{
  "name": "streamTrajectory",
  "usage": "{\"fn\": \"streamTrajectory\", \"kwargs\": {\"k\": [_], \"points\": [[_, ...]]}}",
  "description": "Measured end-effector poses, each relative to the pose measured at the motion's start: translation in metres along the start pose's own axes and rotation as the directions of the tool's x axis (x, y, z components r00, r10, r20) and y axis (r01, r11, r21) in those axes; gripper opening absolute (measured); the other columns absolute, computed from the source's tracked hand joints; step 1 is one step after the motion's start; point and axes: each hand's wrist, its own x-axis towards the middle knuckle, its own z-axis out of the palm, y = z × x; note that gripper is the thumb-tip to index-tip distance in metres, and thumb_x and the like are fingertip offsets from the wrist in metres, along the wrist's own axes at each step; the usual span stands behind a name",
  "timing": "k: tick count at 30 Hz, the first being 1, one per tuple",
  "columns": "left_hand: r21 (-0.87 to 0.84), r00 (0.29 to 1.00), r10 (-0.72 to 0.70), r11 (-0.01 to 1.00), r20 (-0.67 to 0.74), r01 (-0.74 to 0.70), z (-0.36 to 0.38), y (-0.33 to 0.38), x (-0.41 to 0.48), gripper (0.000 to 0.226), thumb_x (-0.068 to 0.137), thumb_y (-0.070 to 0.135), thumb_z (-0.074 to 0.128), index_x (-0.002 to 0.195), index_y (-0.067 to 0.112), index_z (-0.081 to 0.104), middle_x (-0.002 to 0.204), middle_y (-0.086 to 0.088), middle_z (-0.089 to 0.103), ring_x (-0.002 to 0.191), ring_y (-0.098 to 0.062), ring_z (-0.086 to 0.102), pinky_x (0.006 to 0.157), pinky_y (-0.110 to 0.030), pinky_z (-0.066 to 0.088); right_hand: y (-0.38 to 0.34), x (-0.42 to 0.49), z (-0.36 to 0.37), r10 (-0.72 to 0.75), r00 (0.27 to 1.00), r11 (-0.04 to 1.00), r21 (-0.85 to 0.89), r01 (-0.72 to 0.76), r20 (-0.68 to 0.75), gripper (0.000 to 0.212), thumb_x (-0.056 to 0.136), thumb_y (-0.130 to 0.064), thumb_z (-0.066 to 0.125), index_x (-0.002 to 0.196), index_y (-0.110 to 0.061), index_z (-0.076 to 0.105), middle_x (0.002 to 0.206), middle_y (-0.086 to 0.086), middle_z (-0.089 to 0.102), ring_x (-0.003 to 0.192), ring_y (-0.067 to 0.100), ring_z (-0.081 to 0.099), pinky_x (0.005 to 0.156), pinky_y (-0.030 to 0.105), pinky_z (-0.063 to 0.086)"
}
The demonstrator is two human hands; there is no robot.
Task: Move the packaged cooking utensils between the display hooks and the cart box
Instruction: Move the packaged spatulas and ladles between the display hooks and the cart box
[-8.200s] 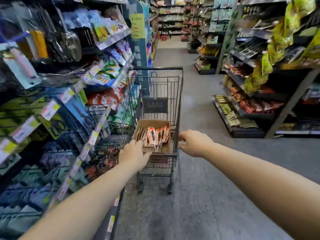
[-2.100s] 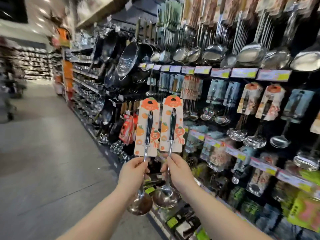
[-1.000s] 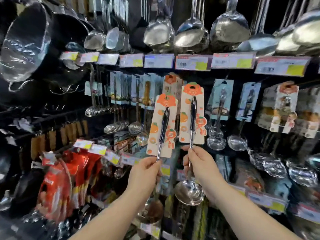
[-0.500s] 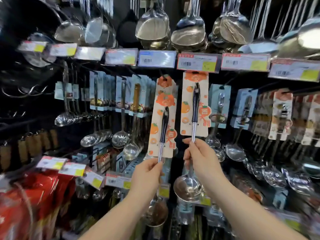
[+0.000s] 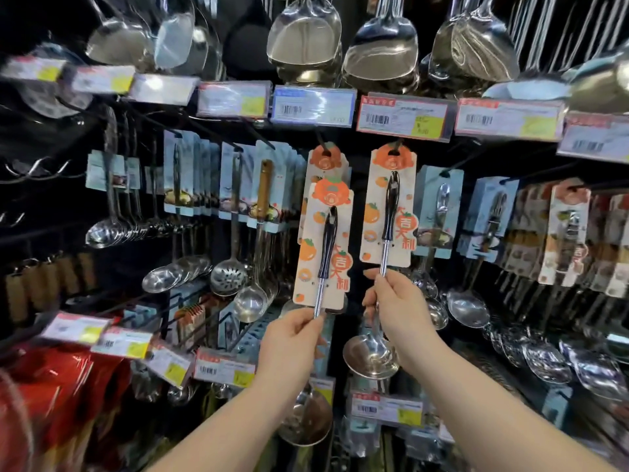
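I hold two packaged steel ladles with black handles on orange-and-cream cards. My left hand (image 5: 292, 338) grips the shaft of the left ladle (image 5: 323, 247), whose card hangs free below a like card (image 5: 325, 158) on a hook. My right hand (image 5: 396, 301) grips the shaft of the right ladle (image 5: 389, 206); its card top sits at a black display hook (image 5: 394, 148) under the price labels. Whether the hole is threaded on the hook I cannot tell. The cart box is out of view.
Rows of blue-carded spoons and ladles (image 5: 235, 185) hang left and right on black hooks. Big steel ladle bowls (image 5: 381, 49) hang overhead above a strip of price labels (image 5: 405, 119). Red packages (image 5: 61, 386) sit at the lower left.
Both hands have raised the ladles and moved closer to the shelf. The right card has climbed to the hook under the price label; the left card trails lower.
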Motion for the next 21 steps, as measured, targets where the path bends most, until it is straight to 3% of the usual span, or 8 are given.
{"fn": "streamTrajectory", "kwargs": {"k": [6,13,21], "points": [[-0.026,1.0,0.019,0.999,0.025,-0.019,0.002,0.011,0.022,0.022,0.09,0.019,0.054,0.073,0.013,0.066,0.059,0.0,0.054,0.054,-0.014,0.046,0.056,-0.031,0.038,0.011,0.053,-0.001,0.086,0.996,0.996,-0.013,-0.086,-0.01,0.022,0.101,-0.014,0.035,0.108,-0.012,0.055,0.063,0.003,0.051,0.047,0.011,0.044,0.043,0.019,0.041],[-0.08,1.0,-0.004,0.997,0.003,0.004,0.009,0.013,0.047,0.022,0.09,0.015,0.055,0.074,0.019,0.069,0.054,0.004,0.055,0.048,-0.008,0.049,0.044,-0.017,0.039,0.045,0.121,0.001,0.131,0.991,0.987,-0.086,-0.134,-0.035,0.023,0.1,-0.015,0.036,0.109,-0.009,0.056,0.062,0.004,0.052,0.05,0.015,0.046,0.052,0.03,0.043],[-0.066,1.0,-0.019,0.998,-0.017,0.018,0.006,0.008,0.057,0.027,0.091,0.019,0.054,0.07,0.026,0.07,0.054,0.007,0.06,0.052,-0.01,0.055,0.043,-0.014,0.039,0.07,0.156,-0.002,0.183,0.982,0.971,-0.152,-0.187,-0.037,0.025,0.102,-0.017,0.034,0.115,-0.008,0.053,0.074,0.009,0.061,0.059,0.019,0.057,0.054,0.03,0.044]]}}
